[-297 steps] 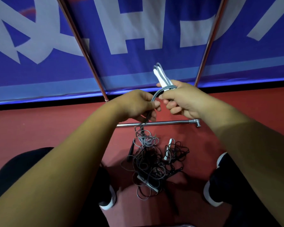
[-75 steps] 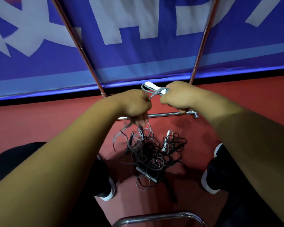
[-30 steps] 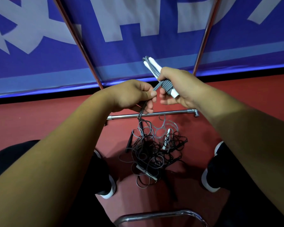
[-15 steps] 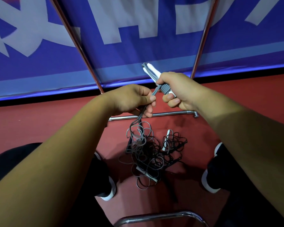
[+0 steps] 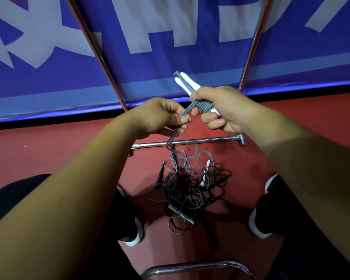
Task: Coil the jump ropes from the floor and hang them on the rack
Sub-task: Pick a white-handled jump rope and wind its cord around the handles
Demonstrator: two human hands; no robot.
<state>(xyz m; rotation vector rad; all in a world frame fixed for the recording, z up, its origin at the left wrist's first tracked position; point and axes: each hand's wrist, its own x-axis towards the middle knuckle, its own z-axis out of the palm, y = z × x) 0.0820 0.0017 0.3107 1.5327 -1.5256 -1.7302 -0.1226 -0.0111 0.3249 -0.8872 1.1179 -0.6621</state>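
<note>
My right hand [image 5: 224,109] grips two white jump rope handles [image 5: 187,82] held together, with several turns of grey rope [image 5: 202,106] wound round them. My left hand [image 5: 160,118] pinches the free grey rope just left of the bundle; the rope drops from it to the floor. Below lies a tangled pile of grey and black jump ropes [image 5: 188,188] with white and black handles in it. The rack's two chrome uprights [image 5: 101,57] rise on either side, and its lower crossbar [image 5: 190,142] runs just above the floor behind the pile.
A blue banner with white letters [image 5: 170,37] stands right behind the rack. The floor [image 5: 49,150] is red. My two shoes [image 5: 133,233] flank the pile. A curved chrome tube [image 5: 200,267] sits at the bottom edge, near me.
More turns of grey rope lie round the handles than before. My left hand has kept feeding rope up from the pile, and the loops above the pile have shifted.
</note>
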